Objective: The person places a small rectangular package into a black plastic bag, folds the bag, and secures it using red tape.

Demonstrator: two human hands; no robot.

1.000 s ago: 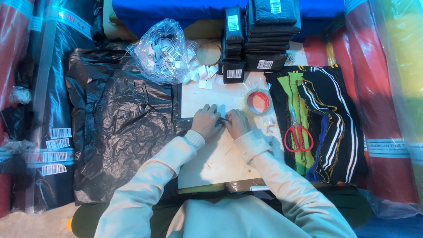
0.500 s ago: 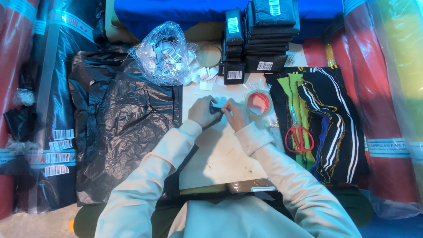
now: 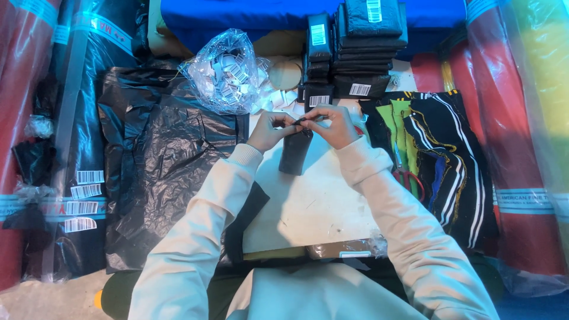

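Both my hands are raised over the white work board [image 3: 308, 207], pinching the top edge of a small black plastic packet [image 3: 294, 153] that hangs down between them. My left hand [image 3: 269, 129] grips its left corner. My right hand [image 3: 333, 124] grips the right part of the edge and covers the roll of red-cored tape. Cream sleeves cover both my arms. Just beyond my hands lie loose white label tags [image 3: 278, 98].
Black plastic sheeting [image 3: 166, 160] lies at the left. A clear bag of barcode labels [image 3: 228, 71] sits behind it. Stacked black labelled packets [image 3: 355, 53] stand at the back. Striped fabric swatches [image 3: 438, 154] with red scissors [image 3: 412, 178] lie right. Wrapped fabric rolls flank both sides.
My hands have lifted off the board and moved away from me, and the black packet now hangs from them. My right arm now hides the tape roll and most of the scissors.
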